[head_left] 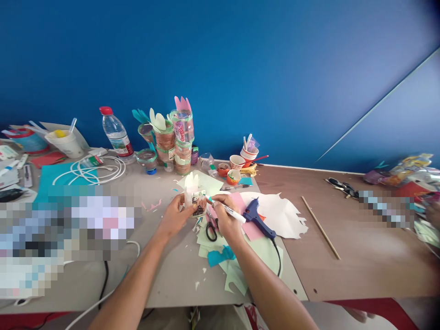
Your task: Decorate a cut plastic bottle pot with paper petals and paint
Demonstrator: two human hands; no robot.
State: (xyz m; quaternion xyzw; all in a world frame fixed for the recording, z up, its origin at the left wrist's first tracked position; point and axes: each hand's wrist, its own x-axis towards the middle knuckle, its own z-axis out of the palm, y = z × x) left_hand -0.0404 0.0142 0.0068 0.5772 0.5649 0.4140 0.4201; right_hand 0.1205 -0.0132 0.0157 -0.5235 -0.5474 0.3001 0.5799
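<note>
Near the middle of the table my left hand [173,214] is closed around a small printed cup [198,204] with pale paper petals standing up from its top. Pinched in my right hand [225,220] is a white marker [237,214], its tip end at the upper right side of the cup. Whether the tip touches the cup, I cannot tell. Black-handled scissors [211,232] lie just below, partly hidden by my right hand. A blue glue gun [256,217] rests on pink and pale green paper [273,247] to the right.
Decorated cups and jars [165,137] stand against the blue wall, beside a red-capped water bottle [117,135]. Small paper cups [237,162] are behind my hands. A wooden stick [320,227] lies to the right; a coiled white cable [92,172] lies left. Someone's hand [433,213] shows at far right.
</note>
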